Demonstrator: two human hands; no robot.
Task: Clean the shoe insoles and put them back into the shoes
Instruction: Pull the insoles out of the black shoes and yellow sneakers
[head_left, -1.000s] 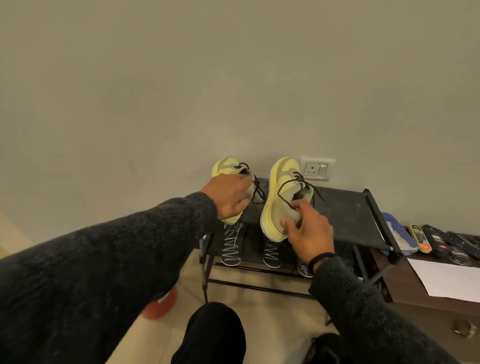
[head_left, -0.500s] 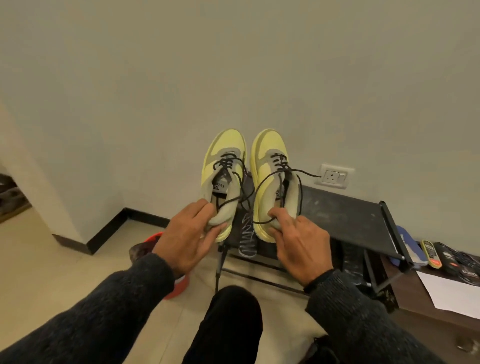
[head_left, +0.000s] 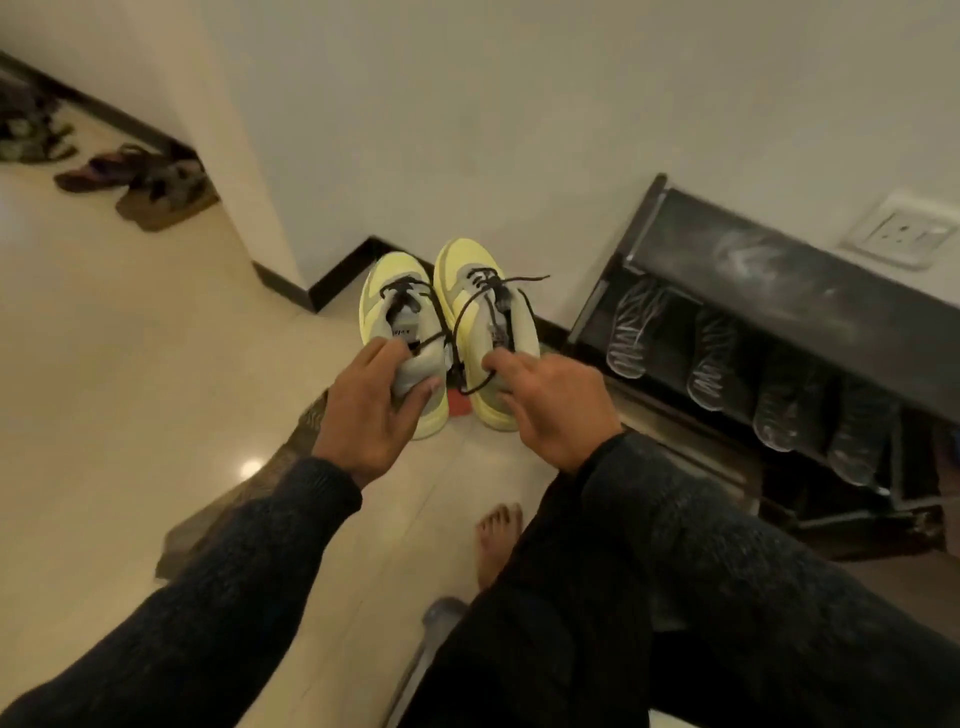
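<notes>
Two hands forward: left hand (head_left: 371, 402) grips left shoe (head_left: 402, 332), right hand (head_left: 553, 402) right shoe (head_left: 485, 322).

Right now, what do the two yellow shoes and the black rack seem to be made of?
The left shoe and right shoe look like matte synthetic or textile uppers, grey panels on pale yellow, with thick foam-like yellow soles and dark woven laces; the exact fabric cannot be told. The rack seems to have a black metal frame and a dusty, dull top, perhaps fabric or painted sheet.
</notes>
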